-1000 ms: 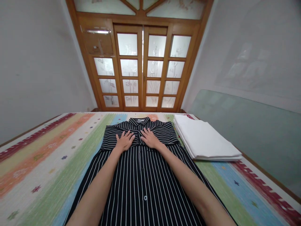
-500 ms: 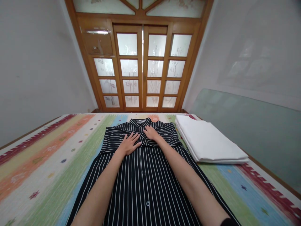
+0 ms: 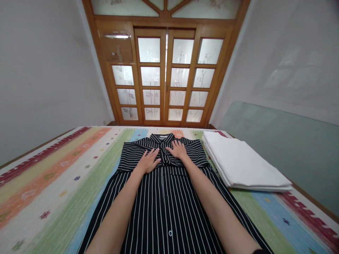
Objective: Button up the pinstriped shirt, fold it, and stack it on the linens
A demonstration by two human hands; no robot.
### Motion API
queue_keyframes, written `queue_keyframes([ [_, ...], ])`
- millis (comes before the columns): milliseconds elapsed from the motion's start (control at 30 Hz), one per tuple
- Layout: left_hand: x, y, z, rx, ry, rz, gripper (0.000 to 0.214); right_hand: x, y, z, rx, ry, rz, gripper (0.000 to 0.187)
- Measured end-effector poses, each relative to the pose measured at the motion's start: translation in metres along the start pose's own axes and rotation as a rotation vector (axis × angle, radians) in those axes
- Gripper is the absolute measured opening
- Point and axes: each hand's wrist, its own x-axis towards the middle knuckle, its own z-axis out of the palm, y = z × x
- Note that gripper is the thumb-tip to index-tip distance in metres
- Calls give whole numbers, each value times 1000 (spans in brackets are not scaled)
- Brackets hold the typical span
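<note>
A black shirt with white stripes (image 3: 156, 208) lies front up, its collar at the far end and its sleeves folded across the chest. My left hand (image 3: 148, 161) rests flat on the folded sleeve left of the button line, fingers spread. On the right side of the chest, just below the collar, my right hand (image 3: 178, 149) lies on the other sleeve with its fingers apart. Neither hand grips the cloth. Below the hands, the shirt's body spreads toward me between my forearms, with a button showing low on the front.
A folded white cloth (image 3: 246, 162) lies right of the shirt. Under both is a colourful striped cover (image 3: 60, 183). Beyond its far edge stand wooden doors with glass panes (image 3: 150, 76). A pale green panel (image 3: 280, 130) runs along the right wall.
The whole view has shifted slightly, so everything sits a little further right. My right hand's fingers have spread a bit more and moved slightly rightward on the sleeve. My left hand stays about where it was.
</note>
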Motion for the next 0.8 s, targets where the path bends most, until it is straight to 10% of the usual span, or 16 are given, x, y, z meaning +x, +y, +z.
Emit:
queue_keyframes([
  [300,1,0,4,11,34,-19,63,-5,-2,-4,-51,170,14,70],
  [800,-1,3,0,23,35,-25,63,28,-2,-14,-60,-27,-108,68],
])
